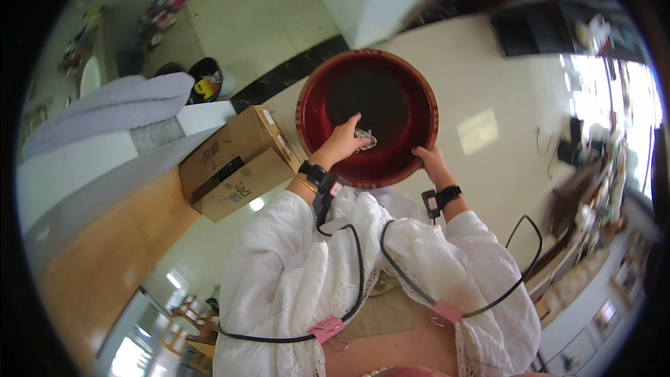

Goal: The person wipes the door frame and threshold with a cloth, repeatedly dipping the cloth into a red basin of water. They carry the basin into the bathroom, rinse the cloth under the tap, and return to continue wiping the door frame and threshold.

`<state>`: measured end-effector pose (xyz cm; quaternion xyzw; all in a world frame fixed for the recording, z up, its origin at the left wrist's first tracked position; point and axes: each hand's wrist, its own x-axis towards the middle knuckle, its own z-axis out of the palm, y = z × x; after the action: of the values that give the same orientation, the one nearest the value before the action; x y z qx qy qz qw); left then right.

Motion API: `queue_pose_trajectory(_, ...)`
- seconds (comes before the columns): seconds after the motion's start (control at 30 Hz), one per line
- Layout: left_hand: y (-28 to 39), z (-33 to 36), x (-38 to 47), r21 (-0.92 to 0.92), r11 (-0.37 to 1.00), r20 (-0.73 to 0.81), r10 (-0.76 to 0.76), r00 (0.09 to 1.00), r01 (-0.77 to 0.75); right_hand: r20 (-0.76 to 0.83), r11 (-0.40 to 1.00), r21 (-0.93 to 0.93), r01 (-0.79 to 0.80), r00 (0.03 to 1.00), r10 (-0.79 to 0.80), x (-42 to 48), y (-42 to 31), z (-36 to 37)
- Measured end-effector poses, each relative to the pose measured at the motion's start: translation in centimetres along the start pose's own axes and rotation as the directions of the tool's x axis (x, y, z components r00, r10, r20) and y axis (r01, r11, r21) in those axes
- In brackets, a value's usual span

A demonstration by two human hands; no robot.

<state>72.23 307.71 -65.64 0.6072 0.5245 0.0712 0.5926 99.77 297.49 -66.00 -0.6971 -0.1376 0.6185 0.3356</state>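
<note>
A deep red basin [422, 107] with a gold-patterned rim is in front of me, its mouth facing up towards my view. My left hand [341, 141] reaches inside it, holding a small crumpled greyish-white wad [368, 139]; whether this is cloth or paper, I cannot tell. One finger of that hand stretches out over the dark round bottom [369, 91] of the basin. On the near right side, my right hand [432, 162] grips the rim, thumb on top and the other fingers mostly hidden.
Left of the basin is a cardboard box [235, 165] bearing writing, beside a wooden panel [112, 225]. A quilted grey cloth [118, 107] lies over a pale surface. Beyond it stands a black bin [205, 78]. Black cables [361, 277] run from my wrists, clipped to my white clothing.
</note>
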Motion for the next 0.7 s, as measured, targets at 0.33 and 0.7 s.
queue_pose_trajectory(0.33, -5.8, -24.4, 0.6, -0.859, 0.498, -0.210, -0.124, 0.970, -0.122, 0.236, 0.982, -0.186, -0.046, 0.968, 0.090, 10.4, -15.2, 20.9)
queue_pose_trajectory(0.7, -7.7, -49.3, 5.6, -0.858, 0.303, -0.505, -0.359, 0.785, -0.414, 0.427, 0.940, -0.294, 0.173, 0.904, -0.033, 24.9, -34.9, 47.7)
